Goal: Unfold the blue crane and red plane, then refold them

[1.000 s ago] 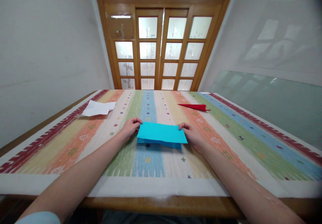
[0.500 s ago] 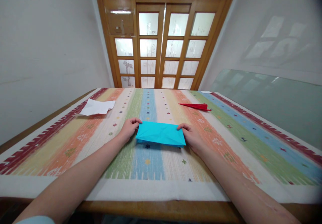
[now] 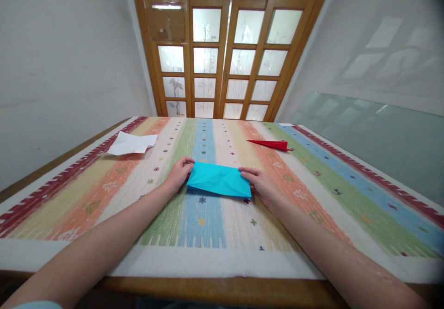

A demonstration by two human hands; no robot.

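A folded sheet of bright blue paper is held low over the striped tablecloth, its near edge lifted and slightly bowed. My left hand pinches its far left corner between thumb and fingers. At the right end, my right hand is closed on the paper, with fingers over its top and the thumb hidden. Creases run across the blue surface. Beyond my right hand lies a red folded paper piece, long and pointed toward the left.
A creased white sheet of paper rests at the left of the table. Wooden doors with glass panes stand past the far edge. A greenish glass panel leans along the right wall.
My right hand has shifted slightly left along the blue paper, its fingers reaching further over the top. The paper's near edge has tilted up and bowed a little. The view has tipped slightly downward.
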